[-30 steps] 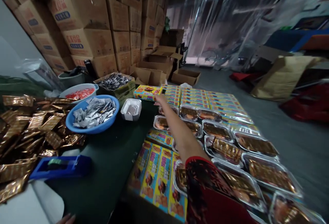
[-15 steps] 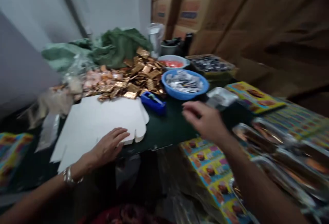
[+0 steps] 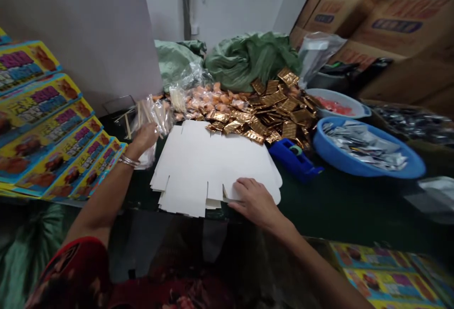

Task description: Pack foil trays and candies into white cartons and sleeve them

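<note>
Loosely bent, the right hand (image 3: 256, 201) rests on the near right corner of a stack of white card blanks (image 3: 213, 162), forearm slanting in from the lower right; whether it pinches a sheet cannot be told. The stack's long axis runs left to right across the dark table (image 3: 319, 209), slotted edge toward the person, rounded flaps pointing right. Left of the stack, the left hand (image 3: 144, 137), arm outstretched, meets plastic-wrapped wooden sticks (image 3: 162, 116); its grip is unclear. Bronze packets (image 3: 273, 110) heap behind the stack.
</note>
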### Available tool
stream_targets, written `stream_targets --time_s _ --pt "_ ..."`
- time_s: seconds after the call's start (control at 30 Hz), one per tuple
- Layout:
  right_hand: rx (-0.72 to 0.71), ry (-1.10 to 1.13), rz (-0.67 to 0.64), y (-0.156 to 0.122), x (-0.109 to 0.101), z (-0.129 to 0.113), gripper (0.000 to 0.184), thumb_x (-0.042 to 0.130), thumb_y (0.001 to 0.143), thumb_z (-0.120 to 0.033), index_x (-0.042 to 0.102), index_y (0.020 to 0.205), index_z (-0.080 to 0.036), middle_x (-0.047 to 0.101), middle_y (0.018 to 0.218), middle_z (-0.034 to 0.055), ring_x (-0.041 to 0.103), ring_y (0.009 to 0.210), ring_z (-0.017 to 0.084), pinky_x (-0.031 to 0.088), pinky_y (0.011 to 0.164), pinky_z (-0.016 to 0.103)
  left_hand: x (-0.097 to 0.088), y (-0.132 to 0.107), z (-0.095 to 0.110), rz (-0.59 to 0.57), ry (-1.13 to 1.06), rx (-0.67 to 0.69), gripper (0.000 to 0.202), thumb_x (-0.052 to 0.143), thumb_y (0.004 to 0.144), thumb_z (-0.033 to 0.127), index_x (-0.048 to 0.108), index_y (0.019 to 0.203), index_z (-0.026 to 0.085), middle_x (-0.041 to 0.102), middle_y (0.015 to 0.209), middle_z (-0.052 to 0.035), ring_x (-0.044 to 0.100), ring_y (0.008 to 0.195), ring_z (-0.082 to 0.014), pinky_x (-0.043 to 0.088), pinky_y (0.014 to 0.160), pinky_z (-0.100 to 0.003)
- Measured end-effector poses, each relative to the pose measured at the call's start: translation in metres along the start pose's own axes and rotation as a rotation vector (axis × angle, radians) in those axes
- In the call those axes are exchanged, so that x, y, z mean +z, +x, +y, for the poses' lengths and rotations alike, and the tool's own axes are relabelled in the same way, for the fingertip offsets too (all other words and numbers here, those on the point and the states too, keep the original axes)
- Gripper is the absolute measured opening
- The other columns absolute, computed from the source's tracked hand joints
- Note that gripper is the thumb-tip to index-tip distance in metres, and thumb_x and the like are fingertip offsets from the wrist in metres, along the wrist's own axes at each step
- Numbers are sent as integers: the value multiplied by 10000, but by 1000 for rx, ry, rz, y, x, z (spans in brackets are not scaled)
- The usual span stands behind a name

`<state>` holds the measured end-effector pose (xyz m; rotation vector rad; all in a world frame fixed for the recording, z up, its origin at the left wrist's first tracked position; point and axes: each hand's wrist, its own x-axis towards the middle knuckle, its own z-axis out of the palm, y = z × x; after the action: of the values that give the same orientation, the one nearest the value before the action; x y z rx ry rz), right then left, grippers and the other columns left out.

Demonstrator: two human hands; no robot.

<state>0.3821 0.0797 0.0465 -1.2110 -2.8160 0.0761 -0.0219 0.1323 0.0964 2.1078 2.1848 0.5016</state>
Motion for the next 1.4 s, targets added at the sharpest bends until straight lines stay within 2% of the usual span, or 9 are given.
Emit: stream_targets --time_s 0.1,0.23,0.43,0.67,0.9,1.0,1.13,1.3,1.4 --pt "-1 -42 -44 2 2 2 392 793 773 -272 636 1103 -129 644 1205 160 595 1073 324 511 871 432 11 0 21 -167 -74 155 391 442 939 281 614 1173 19 693 1138 -151 638 1055 -216 465 982 -374" --pt "-39 -12 -123 6 -1 9 306 750 813 -206 639 1084 -116 638 1203 167 572 1070 306 493 872 409 47 -63 68 -407 -193 463 411 635 871 354 614 1231 158 648 1268 -98 573 1182 -231 453 1036 -370" --pt "-114 70 -236 15 -15 22 276 765 821 -249 650 1025 -103 627 1188 166 552 1086 290 478 879 376 68 -143 91 -339 34 663 536 697 800 251 556 1304 137 572 1370 -178 471 1285 -362 449 1010 -508" --pt "-167 149 -296 28 -20 34 309 799 795 -295 676 1014 -116 626 1176 169 585 1058 284 482 830 352 47 -111 87 -586 -149 706 484 708 807 254 600 1271 173 611 1333 -131 514 1239 -283 462 1022 -421" --pt "-172 231 -235 25 -24 42 253 775 815 -300 705 993 -134 662 1110 150 631 1003 275 515 840 377 6 -63 94 -932 -437 361 301 670 817 440 743 1053 269 732 1099 -50 663 984 -233 524 861 -328" --pt "-170 426 -8 15 -31 31 282 717 870 -344 691 1079 -158 674 1113 121 643 1017 249 529 893 396 -11 -54 102 -668 -381 270 324 547 874 475 765 869 236 738 787 -40 648 700 -202 484 660 -290" --pt "-187 615 374 22 -29 -11 407 700 878 -289 623 1260 -171 621 1271 140 579 1163 252 502 994 445 -10 -67 130 -183 -183 398 327 503 901 422 713 760 216 702 739 -60 608 698 -201 434 657 -315" --pt "-198 673 376 45 -18 -50 162 563 945 -174 718 972 -140 720 1034 131 648 974 233 542 869 381 -25 -102 142 -138 -259 431 305 562 900 457 675 758 213 703 782 -53 628 803 -223 484 768 -355" --pt "-93 877 539 28 -18 -51 242 476 999 -219 709 976 -157 741 907 74 693 835 182 565 771 305 -53 -107 99 13 -491 104 301 673 819 530 698 926 250 734 1054 -42 661 980 -237 520 887 -369"
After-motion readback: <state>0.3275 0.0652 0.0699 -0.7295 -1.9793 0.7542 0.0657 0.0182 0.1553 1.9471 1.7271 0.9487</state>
